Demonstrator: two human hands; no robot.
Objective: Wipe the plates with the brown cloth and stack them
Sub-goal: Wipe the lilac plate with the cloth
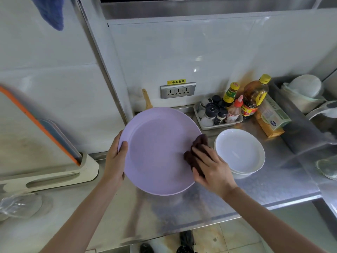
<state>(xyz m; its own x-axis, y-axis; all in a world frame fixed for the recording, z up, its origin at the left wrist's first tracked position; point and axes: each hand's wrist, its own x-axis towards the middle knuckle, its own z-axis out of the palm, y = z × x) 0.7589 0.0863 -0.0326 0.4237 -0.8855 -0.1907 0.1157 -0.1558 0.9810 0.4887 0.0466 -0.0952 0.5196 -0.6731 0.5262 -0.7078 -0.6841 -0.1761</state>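
Observation:
A large lilac plate [156,150] is held tilted above the steel counter. My left hand [116,159] grips its left rim, thumb on the inner face. My right hand [209,167] holds the bunched brown cloth [197,150] and presses it against the plate's right inner side. Just to the right, a stack of white plates [240,152] sits on the counter, partly hidden by my right hand.
A tray of condiment bottles and shakers [220,114] stands behind the white plates, with a box [273,117] beside it. A cutting board rack [54,161] stands at left. At the right lies a sink area with white dishes [306,94]. The counter's front edge [255,214] runs below.

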